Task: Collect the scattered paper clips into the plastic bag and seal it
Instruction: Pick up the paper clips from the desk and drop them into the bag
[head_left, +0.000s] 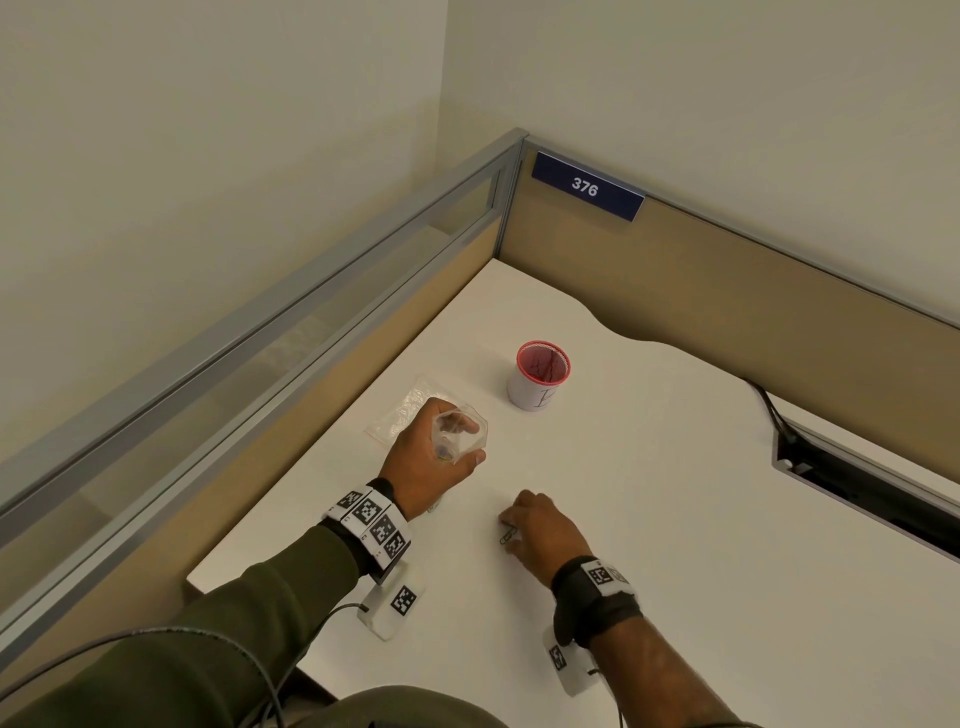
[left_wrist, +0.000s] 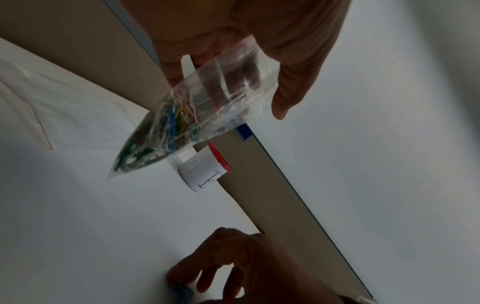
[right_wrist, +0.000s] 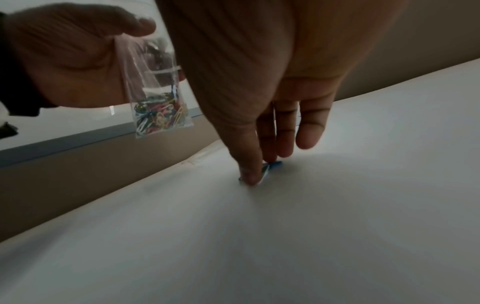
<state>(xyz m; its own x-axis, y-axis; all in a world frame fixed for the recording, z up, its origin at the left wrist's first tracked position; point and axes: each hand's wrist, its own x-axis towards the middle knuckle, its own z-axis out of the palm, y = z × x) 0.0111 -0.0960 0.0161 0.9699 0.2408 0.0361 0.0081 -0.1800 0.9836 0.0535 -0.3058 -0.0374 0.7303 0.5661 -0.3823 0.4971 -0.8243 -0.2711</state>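
My left hand (head_left: 434, 462) holds a small clear plastic bag (left_wrist: 197, 115) by its open top, above the white desk. Several coloured paper clips (right_wrist: 158, 117) fill the bag's lower end. My right hand (head_left: 535, 525) is down on the desk nearer to me, thumb and fingers pinching a blue paper clip (right_wrist: 271, 166) against the surface. In the head view a paper clip (head_left: 508, 535) shows at the right hand's fingertips. The bag's mouth (head_left: 460, 431) stands open between my left fingers.
A second clear bag (head_left: 402, 410) lies flat on the desk behind my left hand. A white cup with a red rim (head_left: 540, 376) stands farther back. Partition walls (head_left: 727, 291) bound the desk at left and back. A cable slot (head_left: 857, 478) opens at right.
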